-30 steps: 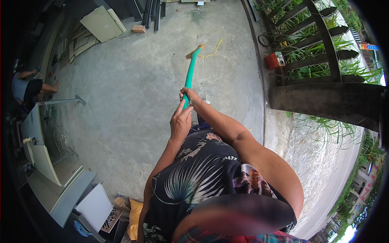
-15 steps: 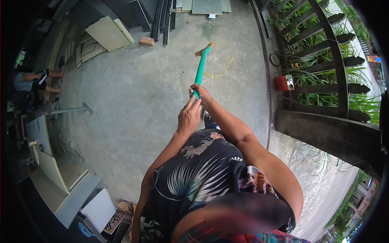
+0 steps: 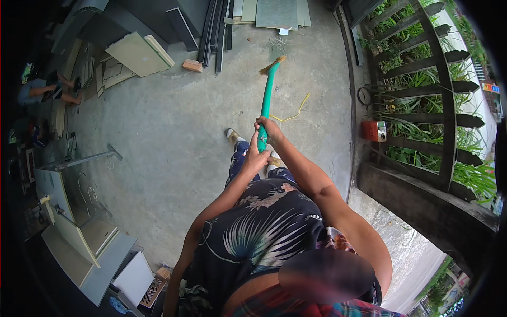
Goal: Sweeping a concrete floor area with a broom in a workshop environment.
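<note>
Head: broom (image 3: 268, 92), concrete floor (image 3: 174, 116), fence (image 3: 447, 98) at right

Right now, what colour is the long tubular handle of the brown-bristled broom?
The long tubular handle is green, clearest in the head view.

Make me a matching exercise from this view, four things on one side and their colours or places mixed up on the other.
Things:
1. broom handle
2. cord
3. container
4. right hand

Descriptions:
A. red, beside the fence
B. gripping something green
C. green, pointing away from the person
D. yellow, lying on the floor

Pairs: 1-C, 2-D, 3-A, 4-B
</note>
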{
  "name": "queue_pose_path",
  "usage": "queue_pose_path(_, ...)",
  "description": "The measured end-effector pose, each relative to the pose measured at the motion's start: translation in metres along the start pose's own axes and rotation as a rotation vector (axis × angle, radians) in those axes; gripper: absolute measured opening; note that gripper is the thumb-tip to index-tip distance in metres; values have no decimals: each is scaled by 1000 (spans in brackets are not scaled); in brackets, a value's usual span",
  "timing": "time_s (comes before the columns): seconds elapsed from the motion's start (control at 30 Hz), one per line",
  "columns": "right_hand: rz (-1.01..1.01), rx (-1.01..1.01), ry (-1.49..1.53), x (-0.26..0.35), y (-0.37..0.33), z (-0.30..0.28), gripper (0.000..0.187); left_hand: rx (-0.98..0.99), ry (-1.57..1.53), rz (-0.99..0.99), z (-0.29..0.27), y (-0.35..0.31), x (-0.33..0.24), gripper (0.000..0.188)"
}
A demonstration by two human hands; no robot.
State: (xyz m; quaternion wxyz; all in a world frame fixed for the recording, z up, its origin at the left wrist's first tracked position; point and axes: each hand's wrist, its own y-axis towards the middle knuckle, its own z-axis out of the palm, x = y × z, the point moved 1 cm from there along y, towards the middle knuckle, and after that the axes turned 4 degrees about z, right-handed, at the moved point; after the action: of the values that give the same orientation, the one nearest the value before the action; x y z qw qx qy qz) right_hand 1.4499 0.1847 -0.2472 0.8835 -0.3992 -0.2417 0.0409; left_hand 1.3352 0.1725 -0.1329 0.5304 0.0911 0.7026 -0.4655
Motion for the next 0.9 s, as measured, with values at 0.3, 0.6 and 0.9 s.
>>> queue_pose_path(0.3,-8,-77,0,57,86,66,10,65,8,-152,-85,114,-59,67)
queue_pose_path(0.6,65,-208,-53,127,184,111,13,-43,510,81,-126,216,-113,77)
queue_pose_path(0.9,153,-103,-27,221,294,128,16,-89,694,31,-137,344,-170,81)
